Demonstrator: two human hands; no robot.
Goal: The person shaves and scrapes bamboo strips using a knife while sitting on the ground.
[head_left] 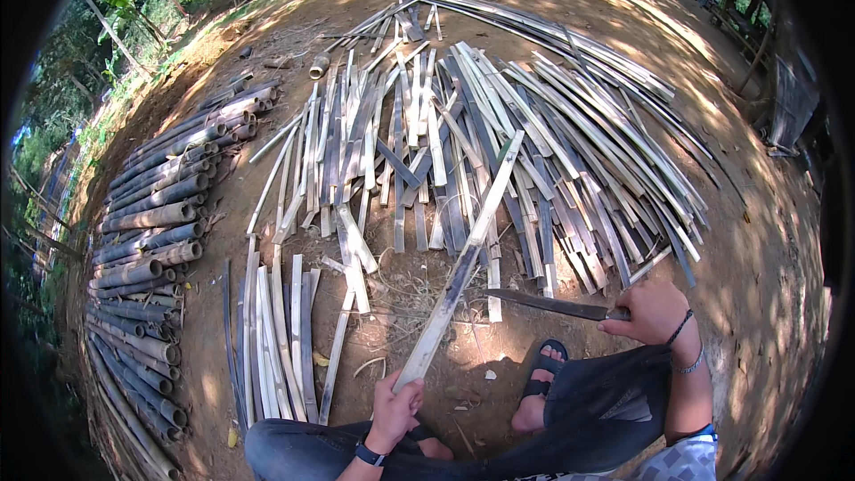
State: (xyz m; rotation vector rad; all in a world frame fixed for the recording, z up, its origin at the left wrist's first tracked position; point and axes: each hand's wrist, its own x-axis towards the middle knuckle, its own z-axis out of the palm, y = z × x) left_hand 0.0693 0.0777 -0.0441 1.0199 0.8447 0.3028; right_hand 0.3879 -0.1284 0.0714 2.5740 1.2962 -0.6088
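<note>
Pale, dark-blotched bamboo fills your left grip in the head view: your left hand (pixel 396 407) is clenched around the near end of 1 split bamboo slat (pixel 462 264), which slants up and rightward away from that grip. Your right hand (pixel 657 310) grasps the handle of a long-bladed knife (pixel 557 305); its blade points left from that grip, the tip just beside the slat. Beyond both grips, loose bamboo slats (pixel 614 183) fan over brown earth (pixel 748 303). Left of your left grip lies a smaller row of slats (pixel 276 338), then round bamboo poles (pixel 153 216). Between your grips, 1 black sandal (pixel 540 387) shows.
</note>
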